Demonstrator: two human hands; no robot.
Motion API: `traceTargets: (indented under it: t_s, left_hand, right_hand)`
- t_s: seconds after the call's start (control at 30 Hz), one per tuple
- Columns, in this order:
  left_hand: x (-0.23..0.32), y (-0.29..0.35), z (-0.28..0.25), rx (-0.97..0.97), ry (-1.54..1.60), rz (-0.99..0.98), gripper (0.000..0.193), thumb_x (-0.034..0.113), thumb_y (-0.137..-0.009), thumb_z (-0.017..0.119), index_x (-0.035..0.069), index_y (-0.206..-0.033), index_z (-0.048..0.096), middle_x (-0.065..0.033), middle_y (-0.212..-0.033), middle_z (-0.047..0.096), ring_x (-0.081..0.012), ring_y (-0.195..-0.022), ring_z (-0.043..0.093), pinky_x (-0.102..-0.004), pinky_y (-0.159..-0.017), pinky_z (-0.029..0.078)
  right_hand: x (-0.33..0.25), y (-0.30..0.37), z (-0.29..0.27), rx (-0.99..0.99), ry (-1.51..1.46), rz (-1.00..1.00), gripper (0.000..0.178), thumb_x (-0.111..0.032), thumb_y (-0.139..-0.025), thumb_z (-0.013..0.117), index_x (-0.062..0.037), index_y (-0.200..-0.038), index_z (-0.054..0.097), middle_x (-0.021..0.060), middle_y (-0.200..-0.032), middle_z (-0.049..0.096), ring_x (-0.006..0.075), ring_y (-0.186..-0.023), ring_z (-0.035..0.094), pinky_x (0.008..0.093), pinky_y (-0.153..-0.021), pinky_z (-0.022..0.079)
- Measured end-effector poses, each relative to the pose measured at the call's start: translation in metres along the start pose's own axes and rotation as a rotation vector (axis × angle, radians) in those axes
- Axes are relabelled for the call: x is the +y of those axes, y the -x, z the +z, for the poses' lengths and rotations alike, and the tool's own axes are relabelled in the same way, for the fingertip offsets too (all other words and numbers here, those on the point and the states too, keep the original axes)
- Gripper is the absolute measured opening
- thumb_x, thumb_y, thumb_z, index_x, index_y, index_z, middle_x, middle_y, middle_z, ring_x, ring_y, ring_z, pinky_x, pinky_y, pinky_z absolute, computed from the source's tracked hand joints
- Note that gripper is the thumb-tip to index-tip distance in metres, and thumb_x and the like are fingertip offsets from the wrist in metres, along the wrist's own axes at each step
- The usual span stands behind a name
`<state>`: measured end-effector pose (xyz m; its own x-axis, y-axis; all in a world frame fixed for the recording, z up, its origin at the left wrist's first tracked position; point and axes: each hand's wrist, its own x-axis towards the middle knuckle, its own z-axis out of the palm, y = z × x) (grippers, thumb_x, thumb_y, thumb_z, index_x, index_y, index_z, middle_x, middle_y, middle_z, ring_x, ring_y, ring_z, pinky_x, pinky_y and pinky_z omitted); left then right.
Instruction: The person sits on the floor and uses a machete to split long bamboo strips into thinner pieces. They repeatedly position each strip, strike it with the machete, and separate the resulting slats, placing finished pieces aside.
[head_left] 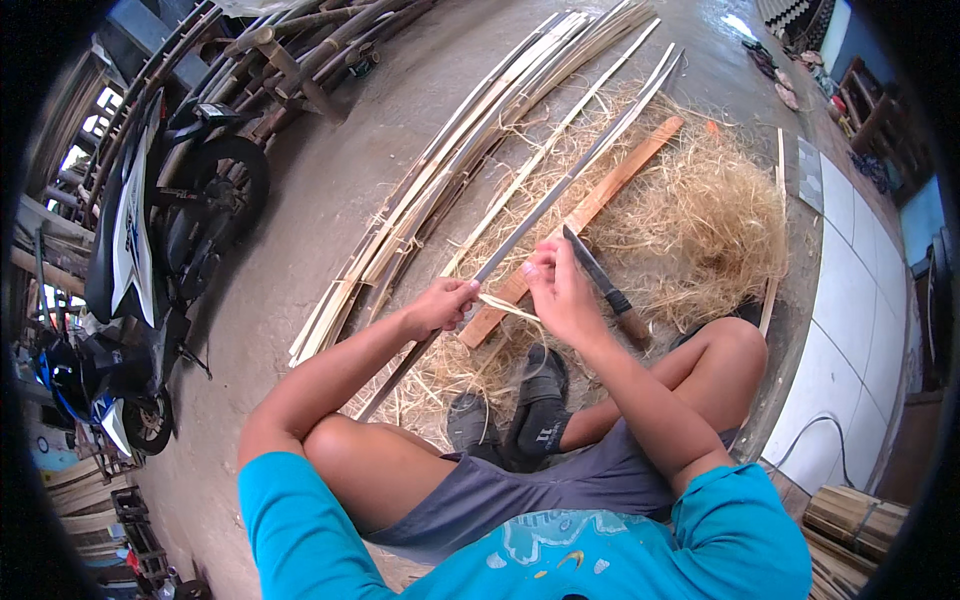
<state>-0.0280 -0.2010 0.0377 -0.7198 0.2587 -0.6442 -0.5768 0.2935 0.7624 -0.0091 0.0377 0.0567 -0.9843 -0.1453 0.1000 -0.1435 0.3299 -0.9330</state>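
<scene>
My left hand (442,306) is closed around a long, narrow bamboo strip (510,244), dark on its upper face, which slants from beside my left knee to the far middle. A pale, thin bamboo sliver (510,307) curves between my two hands. My right hand (562,290) is raised with its fingertips pinched together; whatever they hold is too small to make out. Just right of that hand is a knife (597,273) with a dark blade and a wooden handle. Beneath the hands a reddish-brown wooden plank (625,172) lies across the shavings.
Curly bamboo shavings (705,215) are heaped right of the plank. A bundle of long split bamboo strips (440,170) lies on the floor to the left. Motorcycles (150,220) stand farther left, near stacked poles (310,50). White tiles (850,280) edge the right side.
</scene>
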Motion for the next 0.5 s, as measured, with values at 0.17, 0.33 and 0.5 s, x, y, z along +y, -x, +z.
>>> traceTargets:
  t_s: [0.17,0.33,0.5]
  left_hand:
    - [0.001,0.003,0.001,-0.016,-0.022,-0.026,0.033,0.04,-0.103,0.052,0.011,-0.087,0.055,0.0054,-0.072,0.044,-0.0059,-0.055,0.037,-0.0232,-0.046,0.028]
    - [-0.002,0.001,0.0,-0.018,0.01,0.027,0.034,0.039,-0.103,0.054,0.011,-0.084,0.054,0.005,-0.068,0.043,-0.0052,-0.05,0.037,-0.0232,-0.043,0.029]
    - [0.001,0.005,0.009,-0.067,-0.005,0.035,0.034,0.042,-0.102,0.053,0.011,-0.089,0.055,0.0047,-0.071,0.044,-0.0057,-0.053,0.036,-0.0227,-0.045,0.028]
  right_hand:
    - [-0.004,0.032,0.019,-0.095,0.461,-0.234,0.043,-0.03,-0.095,0.061,-0.0012,-0.124,0.049,0.0236,-0.102,0.065,0.0426,-0.089,0.066,0.0512,-0.078,0.053]
    - [0.004,0.031,0.024,-0.308,0.266,-0.021,0.027,-0.029,-0.096,0.055,-0.0032,-0.104,0.058,0.0242,-0.083,0.068,0.0441,-0.081,0.067,0.0551,-0.074,0.052]
    - [0.004,0.006,0.018,-0.16,0.244,-0.162,0.023,-0.029,-0.098,0.053,-0.0068,-0.098,0.06,0.0231,-0.084,0.068,0.0419,-0.078,0.067,0.0553,-0.069,0.051]
